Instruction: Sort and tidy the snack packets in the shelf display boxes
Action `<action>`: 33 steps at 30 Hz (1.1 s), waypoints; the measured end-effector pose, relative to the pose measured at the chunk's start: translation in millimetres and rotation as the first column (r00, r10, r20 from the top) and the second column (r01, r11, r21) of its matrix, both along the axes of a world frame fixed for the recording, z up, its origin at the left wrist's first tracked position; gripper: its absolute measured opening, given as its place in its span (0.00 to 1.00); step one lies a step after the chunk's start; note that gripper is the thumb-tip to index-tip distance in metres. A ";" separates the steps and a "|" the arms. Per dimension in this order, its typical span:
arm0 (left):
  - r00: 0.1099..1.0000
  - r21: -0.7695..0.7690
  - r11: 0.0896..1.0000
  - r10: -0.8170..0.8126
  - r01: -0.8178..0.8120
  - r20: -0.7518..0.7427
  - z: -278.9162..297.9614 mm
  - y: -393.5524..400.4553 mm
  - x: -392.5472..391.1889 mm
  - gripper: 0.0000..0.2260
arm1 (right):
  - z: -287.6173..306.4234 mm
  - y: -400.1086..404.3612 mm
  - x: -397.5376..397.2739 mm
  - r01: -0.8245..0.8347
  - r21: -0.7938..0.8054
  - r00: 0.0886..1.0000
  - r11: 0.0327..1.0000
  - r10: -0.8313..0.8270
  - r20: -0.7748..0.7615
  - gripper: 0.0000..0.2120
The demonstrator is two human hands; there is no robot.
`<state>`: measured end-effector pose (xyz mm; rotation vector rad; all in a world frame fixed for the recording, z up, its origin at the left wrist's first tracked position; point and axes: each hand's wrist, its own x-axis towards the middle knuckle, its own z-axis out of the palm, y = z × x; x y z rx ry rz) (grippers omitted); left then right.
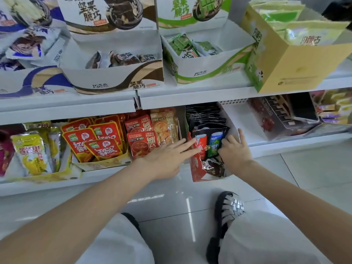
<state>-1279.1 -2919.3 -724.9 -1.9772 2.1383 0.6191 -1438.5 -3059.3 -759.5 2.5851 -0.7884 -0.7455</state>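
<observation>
Seemingly, right hand (235, 150) fingers hidden.

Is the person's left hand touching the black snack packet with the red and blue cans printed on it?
Touching. The head view shows the left hand with straight fingertips lying on the red-can side of the black packet, with no gap visible.

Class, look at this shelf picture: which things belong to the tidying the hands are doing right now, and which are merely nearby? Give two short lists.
In the job:
left hand, fingers straight, touching the black packet
right hand, gripping the packet's right edge
black packet
red display box holding it

Merely nearby:
red pouches
yellow pouches
green box on the upper shelf
sandal
</observation>
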 end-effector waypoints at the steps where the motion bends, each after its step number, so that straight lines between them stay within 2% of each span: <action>1: 1.000 -0.001 1.000 0.000 0.000 0.001 -0.4 0.7 0.9 0.34 | 1.3 -0.6 4.4 -0.007 -0.005 1.000 1.000 0.007 0.021 0.18; 5: 1.000 0.013 1.000 0.005 -0.005 0.004 -1.7 2.2 4.3 0.35 | 8.5 -15.9 11.5 -0.051 0.061 0.991 0.997 0.043 0.129 0.13; 7: 1.000 0.016 1.000 0.015 -0.016 0.012 1.7 0.9 2.5 0.34 | 16.8 -30.3 6.3 -0.051 0.241 0.964 0.969 -0.015 0.266 0.11; 10: 0.998 -0.019 0.999 0.043 -0.042 0.039 8.3 -3.7 -3.8 0.32 | 45.1 -46.2 -8.7 -0.077 0.513 0.900 0.855 -0.162 0.405 0.08; 14: 0.993 -0.002 0.998 0.068 -0.069 0.094 11.4 -7.0 -5.7 0.31 | 86.1 -54.0 -31.7 -0.070 0.605 0.856 0.793 -0.263 0.445 0.09; 18: 0.993 0.005 0.997 0.078 -0.079 0.092 15.7 -6.9 -11.2 0.30 | 118.8 -36.0 -59.9 -0.024 0.777 0.677 0.629 -0.562 0.476 0.11; 20: 0.987 -0.021 0.988 0.152 -0.153 -0.054 23.5 -9.9 -17.4 0.29 | 126.7 -23.4 -74.0 -0.091 0.833 0.555 0.546 -0.666 0.498 0.11; 21: 0.952 -0.026 0.970 0.232 -0.242 -0.200 30.1 -11.6 -22.1 0.28 | 130.7 -16.8 -78.5 -0.135 0.850 0.499 0.510 -0.706 0.503 0.11; 22: 0.849 0.013 0.930 0.343 -0.369 -0.402 39.0 -12.7 -27.7 0.27 | 135.6 -10.0 -81.0 -0.179 0.860 0.459 0.479 -0.732 0.503 0.12; 23: 0.644 0.116 0.857 0.460 -0.502 -0.611 50.0 -12.7 -33.3 0.26 | 141.6 -3.5 -81.9 -0.219 0.869 0.439 0.444 -0.750 0.494 0.12; 24: 0.364 0.258 0.770 0.532 -0.583 -0.765 60.3 -11.5 -37.4 0.25 | 147.2 2.2 -81.9 -0.249 0.875 0.443 0.415 -0.755 0.484 0.11; 25: 0.089 0.389 0.692 0.546 -0.608 -0.833 70.4 -9.0 -40.6 0.24 | 153.0 8.0 -79.7 -0.268 0.882 0.459 0.389 -0.753 0.472 0.11; 26: -0.104 0.467 0.649 0.516 -0.601 -0.850 79.2 -5.2 -42.1 0.22 | 158.0 12.8 -76.2 -0.276 0.886 0.479 0.373 -0.746 0.463 0.11; 27: -0.196 0.486 0.629 0.473 -0.607 -0.859 86.4 -0.8 -42.1 0.20 | 162.6 16.9 -70.6 -0.285 0.890 0.484 0.355 -0.748 0.454 0.11; 30: -0.281 0.451 0.541 0.370 -0.710 -0.886 102.9 13.9 -35.8 0.17 | 173.4 28.1 -47.1 -0.349 0.892 0.438 0.288 -0.791 0.427 0.12; 31: -0.300 0.441 0.504 0.339 -0.743 -0.892 107.1 19.0 -31.9 0.17 | 176.2 31.8 -37.8 -0.364 0.885 0.419 0.290 -0.798 0.433 0.11; 33: -0.334 0.431 0.450 0.282 -0.782 -0.899 116.7 29.4 -22.3 0.17 | 180.7 38.3 -19.4 -0.366 0.859 0.409 0.357 -0.768 0.493 0.05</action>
